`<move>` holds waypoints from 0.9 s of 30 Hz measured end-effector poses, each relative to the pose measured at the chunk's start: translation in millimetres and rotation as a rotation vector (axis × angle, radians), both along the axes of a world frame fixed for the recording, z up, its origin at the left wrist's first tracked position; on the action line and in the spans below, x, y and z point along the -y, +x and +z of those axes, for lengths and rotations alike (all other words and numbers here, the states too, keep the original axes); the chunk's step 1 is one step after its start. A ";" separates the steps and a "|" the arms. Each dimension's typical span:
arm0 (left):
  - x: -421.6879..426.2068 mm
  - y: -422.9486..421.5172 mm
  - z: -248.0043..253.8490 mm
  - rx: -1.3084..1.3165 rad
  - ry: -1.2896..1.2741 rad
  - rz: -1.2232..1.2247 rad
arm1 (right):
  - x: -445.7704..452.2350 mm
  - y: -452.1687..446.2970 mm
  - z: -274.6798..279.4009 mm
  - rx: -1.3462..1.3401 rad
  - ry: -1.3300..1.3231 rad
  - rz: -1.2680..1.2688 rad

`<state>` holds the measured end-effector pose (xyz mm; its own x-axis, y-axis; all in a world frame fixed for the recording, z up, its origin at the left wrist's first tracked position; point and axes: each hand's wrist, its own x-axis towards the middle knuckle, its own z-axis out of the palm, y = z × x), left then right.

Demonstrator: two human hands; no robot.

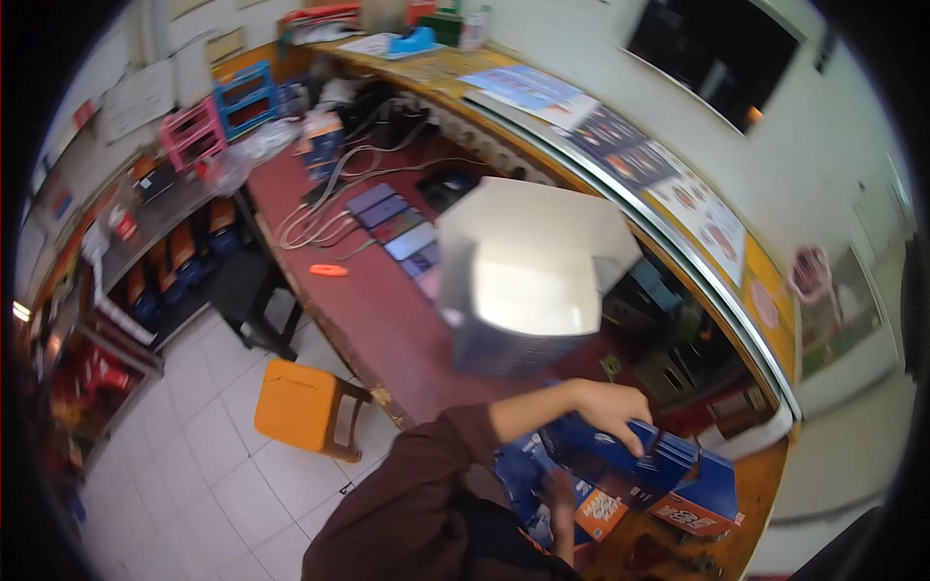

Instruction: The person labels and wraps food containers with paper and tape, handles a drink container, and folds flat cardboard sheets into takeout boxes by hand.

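My left hand (612, 412) reaches across from a dark brown sleeve and is closed over the top edge of a stack of blue cartons (620, 460), which look folded flat. Lower down, my right hand (558, 499) is against a blue carton (521, 474); its fingers are smeared, so their grip is unclear. A blue and orange box (702, 499) with white lettering lies just right of the stack. Beyond my left hand stands a large open box (523, 349), its flaps raised and its white inside showing.
Several phones (397, 228) with cables lie on the red worktop (339, 300), near an orange cutter-like object (328, 270). A raised counter (601, 145) runs along the wall. An orange stool (295, 405) and a black stool (254, 295) stand on the tiled floor.
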<state>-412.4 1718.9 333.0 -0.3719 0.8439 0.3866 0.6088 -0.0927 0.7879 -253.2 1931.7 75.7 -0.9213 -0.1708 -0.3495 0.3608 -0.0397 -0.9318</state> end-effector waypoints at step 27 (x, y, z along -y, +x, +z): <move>-40.2 36.8 -334.5 0.681 0.510 1.247 | -48.3 19.4 39.9 -0.614 0.107 -0.705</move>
